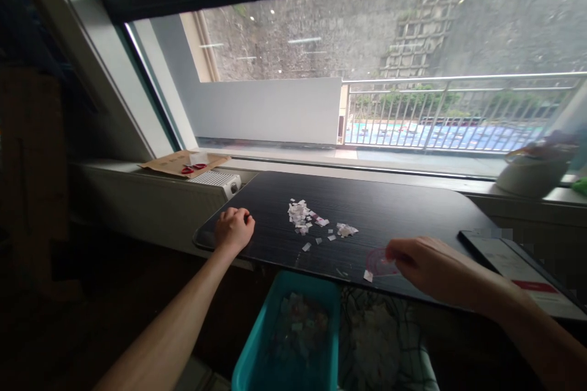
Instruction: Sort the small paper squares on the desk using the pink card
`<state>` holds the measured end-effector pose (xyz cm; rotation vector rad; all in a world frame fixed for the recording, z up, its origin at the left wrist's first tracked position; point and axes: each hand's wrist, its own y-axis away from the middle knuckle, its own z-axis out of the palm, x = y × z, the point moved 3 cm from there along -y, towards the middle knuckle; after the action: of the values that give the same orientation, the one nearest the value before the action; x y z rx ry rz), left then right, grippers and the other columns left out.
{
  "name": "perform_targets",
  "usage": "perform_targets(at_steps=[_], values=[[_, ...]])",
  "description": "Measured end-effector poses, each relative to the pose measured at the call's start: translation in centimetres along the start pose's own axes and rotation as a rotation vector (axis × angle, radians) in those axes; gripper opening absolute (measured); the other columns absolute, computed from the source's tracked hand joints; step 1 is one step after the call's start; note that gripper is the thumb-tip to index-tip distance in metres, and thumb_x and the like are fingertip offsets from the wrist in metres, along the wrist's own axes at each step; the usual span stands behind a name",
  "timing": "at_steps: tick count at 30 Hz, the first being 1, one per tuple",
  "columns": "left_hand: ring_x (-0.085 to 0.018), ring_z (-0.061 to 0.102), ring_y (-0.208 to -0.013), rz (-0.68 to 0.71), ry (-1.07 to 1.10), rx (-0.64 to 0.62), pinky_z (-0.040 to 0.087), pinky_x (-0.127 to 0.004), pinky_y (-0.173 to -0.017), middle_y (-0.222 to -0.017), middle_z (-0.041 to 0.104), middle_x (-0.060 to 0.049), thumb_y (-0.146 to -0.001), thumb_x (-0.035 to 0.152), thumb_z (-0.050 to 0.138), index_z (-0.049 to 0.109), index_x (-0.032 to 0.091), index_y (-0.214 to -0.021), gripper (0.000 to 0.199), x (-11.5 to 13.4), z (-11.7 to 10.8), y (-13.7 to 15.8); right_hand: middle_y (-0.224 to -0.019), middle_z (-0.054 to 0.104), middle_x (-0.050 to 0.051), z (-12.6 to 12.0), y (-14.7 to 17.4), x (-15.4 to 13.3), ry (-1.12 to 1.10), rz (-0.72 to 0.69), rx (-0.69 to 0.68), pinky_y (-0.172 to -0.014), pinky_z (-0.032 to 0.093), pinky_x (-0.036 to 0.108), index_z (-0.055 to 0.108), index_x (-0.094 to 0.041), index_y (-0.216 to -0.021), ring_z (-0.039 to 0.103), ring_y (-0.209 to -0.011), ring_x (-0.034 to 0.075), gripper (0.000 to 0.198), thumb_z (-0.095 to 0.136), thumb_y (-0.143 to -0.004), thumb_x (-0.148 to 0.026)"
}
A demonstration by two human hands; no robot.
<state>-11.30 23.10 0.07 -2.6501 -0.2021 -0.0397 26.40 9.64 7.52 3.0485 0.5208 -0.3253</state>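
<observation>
Pale, angular paper scraps [299, 215] lie heaped, some pinkish. The left hand [235, 228] is loosely fisted; whether the right hand [424, 259] holds the blurred pink piece [380, 261] is unclear.

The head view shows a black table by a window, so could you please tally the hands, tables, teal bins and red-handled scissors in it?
Hands: 2, left hand and right hand
Black table: 1
Teal bin: 1
Red-handled scissors: 1 pair
Total: 5, leaving out the paper scraps, which overlap too much to count.
</observation>
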Motion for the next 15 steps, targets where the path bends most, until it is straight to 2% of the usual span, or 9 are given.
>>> perform_targets(at_steps=[6, 15], values=[[-0.028, 0.055, -0.096, 0.009, -0.007, 0.006, 0.045, -0.035, -0.077, -0.102, 0.062, -0.009, -0.084, 0.029, 0.049, 0.067, 0.021, -0.095, 0.023, -0.1, 0.3, -0.2, -0.066, 0.065, 0.0, 0.3, 2.5, 1.5, -0.093, 0.022, 0.041, -0.057, 0.033, 0.027, 0.063, -0.023, -0.073, 0.055, -0.06, 0.015, 0.02, 0.046, -0.083, -0.019], [-0.03, 0.055, -0.094, 0.031, 0.0, 0.019, 0.045, -0.037, -0.081, -0.1, 0.062, -0.012, -0.082, 0.03, 0.048, 0.067, 0.018, -0.095, 0.026, -0.5, 0.5, -0.5, -0.069, 0.065, -0.001, 0.6, 2.2, 1.4, -0.169, 0.035, 0.091, -0.057, 0.035, 0.024, 0.064, -0.022, -0.078, 0.054, -0.061, 0.013, 0.019, 0.046, -0.082, -0.017]])
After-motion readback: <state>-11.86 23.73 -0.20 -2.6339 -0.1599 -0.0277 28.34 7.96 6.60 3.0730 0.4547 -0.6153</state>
